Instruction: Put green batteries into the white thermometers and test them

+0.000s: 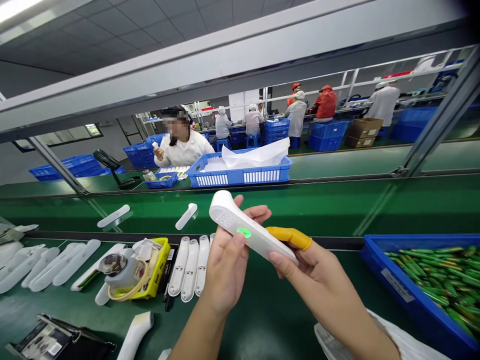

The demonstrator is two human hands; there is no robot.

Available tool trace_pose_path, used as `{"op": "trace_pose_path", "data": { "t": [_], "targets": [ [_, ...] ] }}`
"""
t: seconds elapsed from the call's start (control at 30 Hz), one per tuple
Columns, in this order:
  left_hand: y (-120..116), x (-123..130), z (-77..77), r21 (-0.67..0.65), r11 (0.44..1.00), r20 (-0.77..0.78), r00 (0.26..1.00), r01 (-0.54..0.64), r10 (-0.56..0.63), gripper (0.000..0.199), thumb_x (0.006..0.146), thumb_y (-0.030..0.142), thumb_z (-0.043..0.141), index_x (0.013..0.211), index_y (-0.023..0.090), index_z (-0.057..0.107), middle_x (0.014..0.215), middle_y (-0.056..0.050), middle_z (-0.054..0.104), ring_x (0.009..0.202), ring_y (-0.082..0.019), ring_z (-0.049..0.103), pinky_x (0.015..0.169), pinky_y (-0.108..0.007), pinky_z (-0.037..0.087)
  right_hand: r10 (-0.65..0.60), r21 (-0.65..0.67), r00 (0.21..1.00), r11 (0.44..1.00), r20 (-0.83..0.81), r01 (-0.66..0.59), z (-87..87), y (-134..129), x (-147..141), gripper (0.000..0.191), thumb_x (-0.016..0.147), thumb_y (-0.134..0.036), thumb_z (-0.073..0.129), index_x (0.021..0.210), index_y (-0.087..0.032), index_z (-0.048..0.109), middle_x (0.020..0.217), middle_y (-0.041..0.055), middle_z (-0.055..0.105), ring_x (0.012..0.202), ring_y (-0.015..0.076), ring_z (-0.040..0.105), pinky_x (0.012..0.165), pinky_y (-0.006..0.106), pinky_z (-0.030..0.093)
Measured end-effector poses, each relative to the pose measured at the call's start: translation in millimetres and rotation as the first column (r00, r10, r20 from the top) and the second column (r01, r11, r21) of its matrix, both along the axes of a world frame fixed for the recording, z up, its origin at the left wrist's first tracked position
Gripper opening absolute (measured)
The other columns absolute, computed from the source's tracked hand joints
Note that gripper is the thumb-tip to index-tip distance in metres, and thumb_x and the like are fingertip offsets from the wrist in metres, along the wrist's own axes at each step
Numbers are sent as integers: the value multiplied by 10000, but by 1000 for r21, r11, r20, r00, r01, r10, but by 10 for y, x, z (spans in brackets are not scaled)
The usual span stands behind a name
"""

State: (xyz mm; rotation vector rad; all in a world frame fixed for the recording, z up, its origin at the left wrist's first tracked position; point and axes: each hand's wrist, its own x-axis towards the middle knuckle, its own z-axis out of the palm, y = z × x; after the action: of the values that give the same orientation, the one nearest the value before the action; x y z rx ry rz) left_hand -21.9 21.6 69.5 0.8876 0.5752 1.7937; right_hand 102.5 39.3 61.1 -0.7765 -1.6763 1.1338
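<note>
A white handheld device (258, 239) with a rounded, angled head is held up over the bench, a green light glowing on its face. My left hand (227, 260) supports it near the head end, with the thumb at the green light and fingers behind. My right hand (315, 270) grips the narrow lower end between thumb and fingers; a yellow cover (288, 236) is on one finger. Below and left of the hands, several white shells (190, 270) lie side by side on the green bench.
A yellow basket (161, 270) with a bottle stands left. At the right is a blue bin (397, 285) of green cylindrical cells. White pieces lie on the green belt (146, 212). A blue crate (240, 176) is beyond; a person sits behind it. A metal bar crosses above.
</note>
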Motion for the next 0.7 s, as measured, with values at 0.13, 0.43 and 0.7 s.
{"op": "trace_pose_path", "data": {
  "t": [0.13,0.43,0.7],
  "targets": [
    [17,-72,-10,-35,999,-72,997,-40,38,421,757,298,682,1149,199,563,964,-84,689,980,-258,635,798,-344,507,132,-175,989,974,-68,-142,96,12,25,291,842,-392,577,1039,-178,584,681,-12,550,554,89,484,534,199,444],
    [82,-247,-112,104,990,-114,990,97,-85,432,566,484,797,849,184,669,820,-30,638,876,-212,639,1037,-408,369,288,-280,951,928,115,-247,12,-39,87,383,889,-522,443,955,-170,577,796,52,627,667,138,563,578,245,455],
    [75,-141,-117,-66,988,-204,967,142,-152,593,521,541,786,978,176,687,927,-89,680,926,-269,629,856,-373,486,109,-20,984,994,141,-108,47,-6,36,402,877,-501,466,674,-160,523,605,-13,457,549,98,387,511,226,320]
  ]
}}
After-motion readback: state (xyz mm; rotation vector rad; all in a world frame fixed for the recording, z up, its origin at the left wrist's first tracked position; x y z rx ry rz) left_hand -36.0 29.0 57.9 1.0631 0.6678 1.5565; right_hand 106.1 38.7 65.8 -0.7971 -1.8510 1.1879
